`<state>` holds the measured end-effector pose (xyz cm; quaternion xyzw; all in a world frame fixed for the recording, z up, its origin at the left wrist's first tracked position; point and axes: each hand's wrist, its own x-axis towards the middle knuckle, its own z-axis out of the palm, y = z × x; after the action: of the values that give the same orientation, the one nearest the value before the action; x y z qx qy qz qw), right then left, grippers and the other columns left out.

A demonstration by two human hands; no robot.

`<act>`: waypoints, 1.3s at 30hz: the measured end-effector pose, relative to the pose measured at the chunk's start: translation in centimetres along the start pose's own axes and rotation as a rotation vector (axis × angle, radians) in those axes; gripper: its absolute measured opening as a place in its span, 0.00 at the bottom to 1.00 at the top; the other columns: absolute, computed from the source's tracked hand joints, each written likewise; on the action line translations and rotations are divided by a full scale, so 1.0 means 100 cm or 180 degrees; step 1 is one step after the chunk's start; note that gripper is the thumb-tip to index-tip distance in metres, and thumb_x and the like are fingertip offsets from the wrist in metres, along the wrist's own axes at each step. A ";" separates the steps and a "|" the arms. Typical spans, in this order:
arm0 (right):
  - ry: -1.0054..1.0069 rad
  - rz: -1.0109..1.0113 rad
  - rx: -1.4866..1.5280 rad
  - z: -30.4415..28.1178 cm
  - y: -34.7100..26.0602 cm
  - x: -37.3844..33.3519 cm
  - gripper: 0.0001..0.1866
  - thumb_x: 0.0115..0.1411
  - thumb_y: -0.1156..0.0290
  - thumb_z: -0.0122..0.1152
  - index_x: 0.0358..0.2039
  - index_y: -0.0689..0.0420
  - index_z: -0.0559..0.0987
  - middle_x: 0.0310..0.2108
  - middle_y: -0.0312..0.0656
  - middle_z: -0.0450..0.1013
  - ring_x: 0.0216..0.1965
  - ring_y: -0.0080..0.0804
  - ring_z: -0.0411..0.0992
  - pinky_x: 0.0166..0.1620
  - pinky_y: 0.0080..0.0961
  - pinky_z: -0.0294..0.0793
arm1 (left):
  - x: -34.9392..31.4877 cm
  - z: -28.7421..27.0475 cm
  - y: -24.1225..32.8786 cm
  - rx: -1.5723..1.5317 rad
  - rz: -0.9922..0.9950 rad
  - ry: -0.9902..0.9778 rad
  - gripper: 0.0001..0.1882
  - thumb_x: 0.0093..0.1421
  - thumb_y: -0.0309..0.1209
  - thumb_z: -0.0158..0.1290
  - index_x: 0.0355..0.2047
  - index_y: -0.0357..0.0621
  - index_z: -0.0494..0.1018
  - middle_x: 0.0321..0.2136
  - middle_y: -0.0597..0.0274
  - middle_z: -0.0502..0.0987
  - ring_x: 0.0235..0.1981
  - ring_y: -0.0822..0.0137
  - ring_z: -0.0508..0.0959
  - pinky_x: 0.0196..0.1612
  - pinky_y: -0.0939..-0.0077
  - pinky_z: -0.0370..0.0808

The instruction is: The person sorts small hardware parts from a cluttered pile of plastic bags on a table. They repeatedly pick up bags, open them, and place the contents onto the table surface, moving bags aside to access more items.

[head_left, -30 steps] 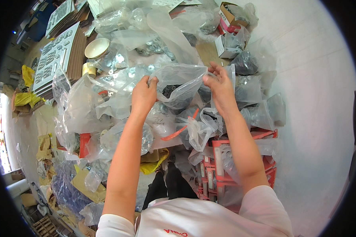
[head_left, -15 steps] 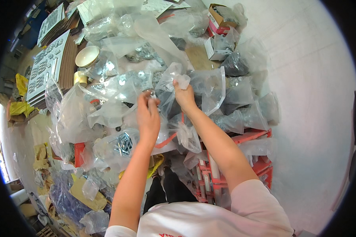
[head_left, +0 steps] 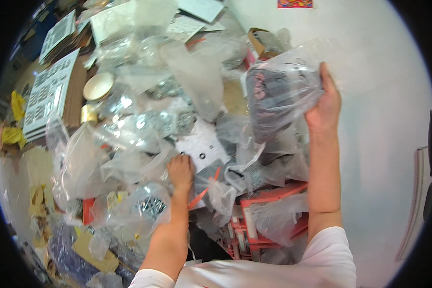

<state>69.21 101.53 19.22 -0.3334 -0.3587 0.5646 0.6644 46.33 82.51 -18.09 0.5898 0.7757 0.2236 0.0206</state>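
Observation:
My right hand [head_left: 324, 105] is closed on the side of a clear plastic bag [head_left: 285, 96] filled with dark contents, held up at the right above the other bags. Pink marks show on the bag's front; what is inside cannot be made out. Lower and to the left, my left hand [head_left: 180, 170] reaches down to a white sheet [head_left: 204, 139], its fingers bent and bunched together. Their tips are partly hidden, and I cannot see what they hold. Small dark rings [head_left: 202, 156] lie on the sheet just beside that hand.
Open clear bags of metal parts surround the sheet, one with bolts [head_left: 151, 206] nearer me. A bowl [head_left: 98, 87], a tape roll [head_left: 88, 114] and stacked printed boards [head_left: 53, 96] stand left. Red bins [head_left: 254, 211] sit below right, beside a white wall [head_left: 374, 158].
My right hand has gone right and up, lifting the dark-filled bag. My left hand has dropped to the white sheet, which is now uncovered with rings showing. The view has shifted slightly.

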 end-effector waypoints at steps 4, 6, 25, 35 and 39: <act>0.0116 -0.0519 -0.0494 -0.016 -0.087 0.026 0.14 0.72 0.68 0.61 0.48 0.67 0.79 0.45 0.46 0.79 0.44 0.40 0.80 0.48 0.40 0.83 | 0.001 0.009 -0.007 -0.0015 0.0062 0.0341 0.09 0.60 0.35 0.59 0.41 0.52 0.78 0.40 0.61 0.79 0.42 0.55 0.77 0.47 0.53 0.70; 0.0234 -0.0766 -0.0759 -0.029 -0.115 0.045 0.14 0.72 0.68 0.61 0.48 0.67 0.79 0.45 0.46 0.79 0.43 0.40 0.81 0.47 0.40 0.83 | 0.000 0.012 -0.006 0.0084 -0.0007 0.0271 0.09 0.60 0.35 0.59 0.42 0.53 0.78 0.41 0.61 0.79 0.43 0.56 0.76 0.48 0.54 0.70; 0.1501 -0.0629 -0.1362 -0.201 -0.041 0.175 0.31 0.71 0.58 0.65 0.59 0.75 0.72 0.58 0.52 0.72 0.54 0.39 0.75 0.55 0.37 0.79 | 0.009 0.013 -0.003 0.0350 -0.0218 -0.0308 0.13 0.57 0.33 0.59 0.43 0.54 0.77 0.44 0.62 0.76 0.45 0.54 0.74 0.51 0.52 0.68; 0.2003 -0.0123 -0.1468 -0.243 0.031 0.163 0.28 0.70 0.62 0.66 0.61 0.70 0.71 0.57 0.52 0.74 0.51 0.41 0.77 0.54 0.41 0.80 | 0.010 0.015 -0.005 0.0369 -0.0182 -0.0298 0.13 0.57 0.35 0.60 0.44 0.55 0.77 0.44 0.62 0.76 0.45 0.54 0.75 0.51 0.52 0.68; 0.1755 -0.0484 -0.1200 -0.259 0.035 0.173 0.32 0.69 0.59 0.67 0.60 0.74 0.70 0.55 0.53 0.75 0.50 0.40 0.77 0.52 0.39 0.80 | 0.010 0.015 -0.005 0.0385 -0.0178 -0.0321 0.13 0.57 0.35 0.60 0.43 0.55 0.77 0.44 0.62 0.76 0.45 0.54 0.75 0.50 0.51 0.69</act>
<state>91.30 118.12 4.46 -0.5628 -0.2875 0.3259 0.7031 46.04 83.78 -19.41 0.5786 0.8019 0.1457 0.0303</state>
